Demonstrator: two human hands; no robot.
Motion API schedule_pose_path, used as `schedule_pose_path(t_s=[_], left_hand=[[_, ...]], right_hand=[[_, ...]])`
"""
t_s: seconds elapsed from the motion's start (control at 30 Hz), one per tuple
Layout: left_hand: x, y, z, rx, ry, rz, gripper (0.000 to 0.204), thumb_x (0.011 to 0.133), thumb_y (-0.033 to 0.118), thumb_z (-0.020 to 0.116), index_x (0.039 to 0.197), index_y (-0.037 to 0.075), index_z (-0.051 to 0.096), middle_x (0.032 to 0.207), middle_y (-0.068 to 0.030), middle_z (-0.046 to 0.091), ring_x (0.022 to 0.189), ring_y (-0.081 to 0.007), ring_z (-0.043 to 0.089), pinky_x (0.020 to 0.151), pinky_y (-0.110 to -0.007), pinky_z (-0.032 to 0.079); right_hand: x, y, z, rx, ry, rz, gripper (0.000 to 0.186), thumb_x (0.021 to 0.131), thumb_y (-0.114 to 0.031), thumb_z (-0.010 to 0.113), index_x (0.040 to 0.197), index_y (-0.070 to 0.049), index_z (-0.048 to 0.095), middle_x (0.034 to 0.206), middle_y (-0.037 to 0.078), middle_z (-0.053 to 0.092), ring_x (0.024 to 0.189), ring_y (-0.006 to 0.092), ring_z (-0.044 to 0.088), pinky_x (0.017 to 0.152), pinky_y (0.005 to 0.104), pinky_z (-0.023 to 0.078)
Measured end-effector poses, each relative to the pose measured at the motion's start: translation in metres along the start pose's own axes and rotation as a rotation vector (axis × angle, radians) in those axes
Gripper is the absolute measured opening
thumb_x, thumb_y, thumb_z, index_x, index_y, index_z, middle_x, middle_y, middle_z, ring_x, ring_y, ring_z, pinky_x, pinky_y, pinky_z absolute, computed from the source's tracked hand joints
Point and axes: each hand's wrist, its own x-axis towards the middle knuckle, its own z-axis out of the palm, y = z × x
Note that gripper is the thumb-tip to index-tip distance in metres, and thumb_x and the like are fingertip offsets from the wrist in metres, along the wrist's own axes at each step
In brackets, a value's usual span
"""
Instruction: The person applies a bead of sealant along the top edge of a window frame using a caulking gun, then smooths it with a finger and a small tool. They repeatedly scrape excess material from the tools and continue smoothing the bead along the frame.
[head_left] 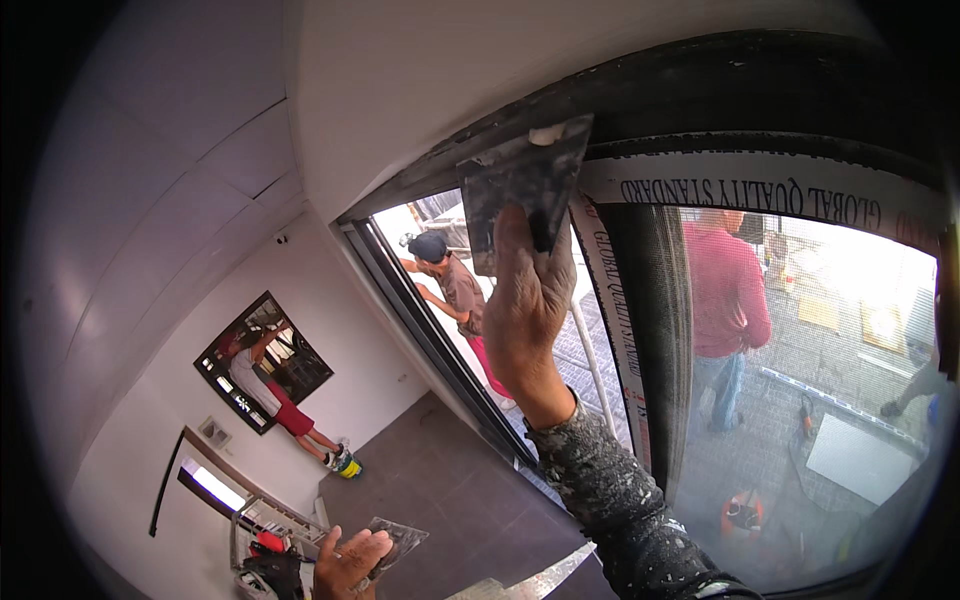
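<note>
A wide scraper bearing a white dab is up at the dark frame, and the right hand has its fingers closed on it. Lower down, the left hand curls its fingers around a second scraper. Across the room, somebody stands at a window by a bucket.

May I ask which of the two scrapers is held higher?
The scraper in the right hand, by the dark frame; the left hand holds the other scraper lower.
</note>
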Motion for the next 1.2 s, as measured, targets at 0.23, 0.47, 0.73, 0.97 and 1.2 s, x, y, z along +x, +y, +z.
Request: schedule_pose_path(t_s=[0.23,0.47,0.73,0.97,1.2], left_hand=[[0.003,-0.001,0.009,-0.254,-0.039,-0.171,0.03,0.103,0.018,0.058,0.127,0.003,0.067,0.125,-0.0146,0.07,0.119,-0.03,0.065,0.113,-0.048,0.038],[0.014,-0.006,0.003,-0.33,-0.039,-0.17,0.03,0.103,0.019,0.058,0.126,0.002,0.067,0.121,-0.014,0.072,0.116,-0.0281,0.067,0.113,-0.049,0.036],[0.024,-0.019,0.0,-0.34,-0.098,-0.126,0.029,0.103,0.019,0.059,0.127,0.004,0.066,0.123,-0.0127,0.071,0.116,-0.0269,0.067,0.115,-0.052,0.033],[0.029,-0.024,-0.005,-0.378,-0.101,-0.166,0.03,0.103,0.019,0.059,0.128,0.003,0.066,0.124,-0.0125,0.071,0.118,-0.027,0.067,0.117,-0.052,0.03],[0.042,-0.024,-0.012,-0.394,-0.112,-0.158,0.03,0.102,0.019,0.06,0.127,0.003,0.067,0.124,-0.0125,0.071,0.118,-0.0268,0.067,0.117,-0.052,0.029]], right_hand=[[0.032,0.01,0.02,-0.694,-0.006,-0.388,0.038,0.101,-0.006,0.057,0.136,0.004,0.047,0.124,0.021,0.055,0.108,0.029,0.058,0.089,0.0365,0.05],[0.046,0.049,0.053,-0.271,0.071,-0.163,0.07,0.106,-0.025,0.051,0.159,-0.002,0.012,0.131,0.019,0.045,0.11,0.0213,0.052,0.095,0.0299,0.045],[0.028,0.063,0.13,-0.563,0.219,-0.265,0.087,0.097,-0.015,0.055,0.161,-0.003,-0.003,0.147,0.03,0.022,0.132,0.0409,0.037,0.108,0.0497,0.037],[0.016,0.08,0.087,-0.242,0.093,-0.318,0.064,0.099,0.002,0.043,0.157,0.006,0.016,0.148,0.025,0.037,0.136,0.0347,0.04,0.113,0.0413,0.033],[0.071,0.075,0.056,-0.295,0.091,-0.288,0.067,0.101,-0.006,0.045,0.16,0.001,0.014,0.139,0.018,0.043,0.123,0.0235,0.047,0.106,0.0359,0.039]])
